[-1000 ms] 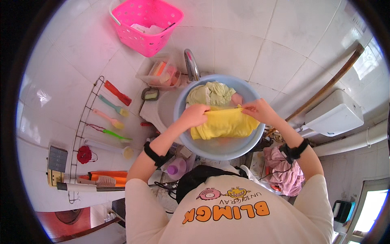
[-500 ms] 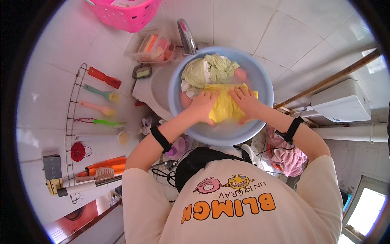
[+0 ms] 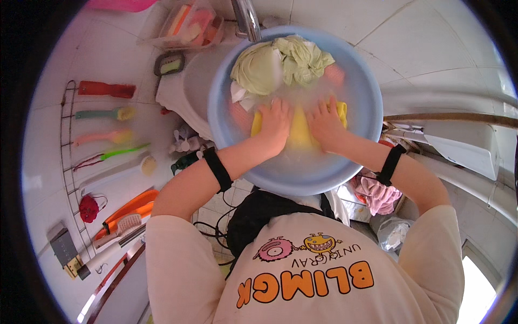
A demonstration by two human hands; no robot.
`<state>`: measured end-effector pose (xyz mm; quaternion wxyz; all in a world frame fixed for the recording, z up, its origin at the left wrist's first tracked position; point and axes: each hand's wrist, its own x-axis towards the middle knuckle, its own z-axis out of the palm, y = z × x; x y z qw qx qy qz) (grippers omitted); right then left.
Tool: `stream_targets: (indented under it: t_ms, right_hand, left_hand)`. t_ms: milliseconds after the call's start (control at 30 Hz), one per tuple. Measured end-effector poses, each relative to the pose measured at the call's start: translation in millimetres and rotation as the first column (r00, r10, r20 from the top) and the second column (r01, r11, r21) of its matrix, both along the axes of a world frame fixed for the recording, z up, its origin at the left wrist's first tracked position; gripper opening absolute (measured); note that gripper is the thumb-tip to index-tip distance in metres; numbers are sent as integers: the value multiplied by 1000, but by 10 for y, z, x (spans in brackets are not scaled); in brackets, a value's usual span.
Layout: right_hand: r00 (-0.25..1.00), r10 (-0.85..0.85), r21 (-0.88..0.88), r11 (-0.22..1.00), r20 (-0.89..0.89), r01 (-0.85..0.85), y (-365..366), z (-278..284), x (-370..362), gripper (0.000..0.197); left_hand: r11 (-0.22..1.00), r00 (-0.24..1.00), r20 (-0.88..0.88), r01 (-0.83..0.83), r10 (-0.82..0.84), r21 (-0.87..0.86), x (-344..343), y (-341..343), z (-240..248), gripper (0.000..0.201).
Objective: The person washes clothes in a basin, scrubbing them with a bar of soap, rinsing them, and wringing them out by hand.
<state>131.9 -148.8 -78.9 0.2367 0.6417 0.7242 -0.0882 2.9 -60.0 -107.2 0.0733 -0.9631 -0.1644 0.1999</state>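
A light blue basin (image 3: 216, 124) holds cloudy water and laundry. Across the yellow cloth (image 3: 300, 129) lie both hands, pressing it down into the water; its middle is partly under the surface. My left hand (image 3: 274, 127) rests on the cloth's left part with fingers stretched toward the far rim. On the right part, my right hand (image 3: 326, 127) lies with its fingers spread. Both thumbs are hard to make out. Beyond them a pale green garment (image 3: 259, 67) is bunched up, partly above the water. A pinkish cloth (image 3: 334, 75) shows under the surface.
Behind the basin stands a metal faucet (image 3: 247, 19), over a white sink (image 3: 183, 102). A clear bin of sponges (image 3: 189, 27) and a soap dish (image 3: 170, 63) sit left. Brushes hang on a wire rack (image 3: 67, 135). A wooden pole (image 3: 453, 117) leans right, above a pink cloth (image 3: 377, 194).
My hands have pushed the yellow cloth deeper, and less of it shows above the water. The whole view has shifted closer to the basin.
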Motion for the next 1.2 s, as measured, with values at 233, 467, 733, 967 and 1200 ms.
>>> stream_targets:
  t_ms: [233,467,733,967,1200]
  right_hand:
    - [995,44,-200,980,88,-25,157,-2,-120,37]
    - [970,221,-413,896,101,-161,239,-62,-113,31]
    - [950,177,-232,966,257,-117,292,-216,-134,32]
    - [970,97,-34,995,221,-92,77,-250,75,69]
    - [988,-127,320,936,-84,147,-237,357,106,98]
  left_hand:
    - [996,979,-195,-48,61,71,149,-139,-14,49]
    - [915,893,-405,314,-194,254,119,-83,-640,47]
    - [948,939,-134,-320,317,5,323,28,-532,40]
    - [995,1000,-12,-27,26,-95,37,-46,129,86]
    - [917,913,368,-16,175,-398,-232,231,465,63]
